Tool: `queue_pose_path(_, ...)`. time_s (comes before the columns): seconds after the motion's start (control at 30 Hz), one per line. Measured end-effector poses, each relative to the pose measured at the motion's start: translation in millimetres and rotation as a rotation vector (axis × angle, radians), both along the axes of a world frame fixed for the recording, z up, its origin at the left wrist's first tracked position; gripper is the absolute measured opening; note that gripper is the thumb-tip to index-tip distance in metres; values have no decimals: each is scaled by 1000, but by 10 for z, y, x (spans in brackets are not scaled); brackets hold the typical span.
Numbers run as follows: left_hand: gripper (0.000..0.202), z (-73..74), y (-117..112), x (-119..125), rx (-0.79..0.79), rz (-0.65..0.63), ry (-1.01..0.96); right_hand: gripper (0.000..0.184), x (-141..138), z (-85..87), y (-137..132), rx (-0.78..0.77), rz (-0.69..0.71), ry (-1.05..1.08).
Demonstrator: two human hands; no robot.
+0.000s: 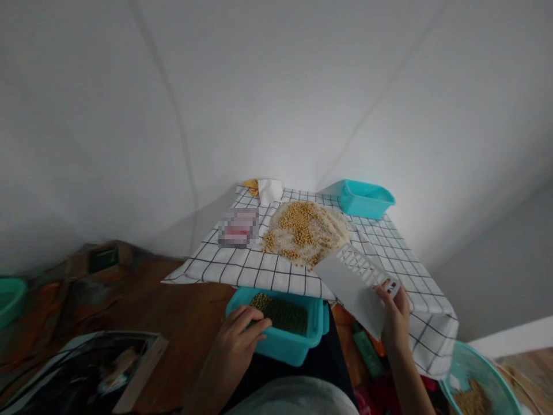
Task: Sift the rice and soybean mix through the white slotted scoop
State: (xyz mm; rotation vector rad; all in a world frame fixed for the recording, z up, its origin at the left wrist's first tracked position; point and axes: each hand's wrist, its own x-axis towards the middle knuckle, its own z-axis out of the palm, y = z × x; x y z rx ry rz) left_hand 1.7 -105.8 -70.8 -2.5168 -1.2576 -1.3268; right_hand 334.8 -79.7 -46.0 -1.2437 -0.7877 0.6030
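My left hand [242,331] is at the near left corner of a teal plastic basin [283,344], its fingers curled over the rim. Green beans [285,314] lie inside this basin, which rests over my lap below the table edge. My right hand [395,314] grips a flat whitish plastic board [352,285] with a row of slots along one side. The board is tilted across the table's near right edge. Just beyond its far end, a pile of yellow soybeans [302,227] is spread with pale grains [330,227] on the checked cloth.
An upright teal basin [367,199] stands at the table's back right. A white cloth [270,191] lies at the back left, near a blurred pinkish packet [238,227]. A tub [484,383] holding brownish material stands at lower right. An open box [125,369] sits at lower left.
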Motion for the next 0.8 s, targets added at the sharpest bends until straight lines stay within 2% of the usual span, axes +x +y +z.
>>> queue_pose_path(0.43, 25, 55, -6, -105, -7, 21, -5, 28, -132, 69, 15, -4, 129, -116)
queue_pose_path(0.8, 24, 123, -23, -92, -20, 8, 1, 31, -76, 8, 81, -2, 160, -207)
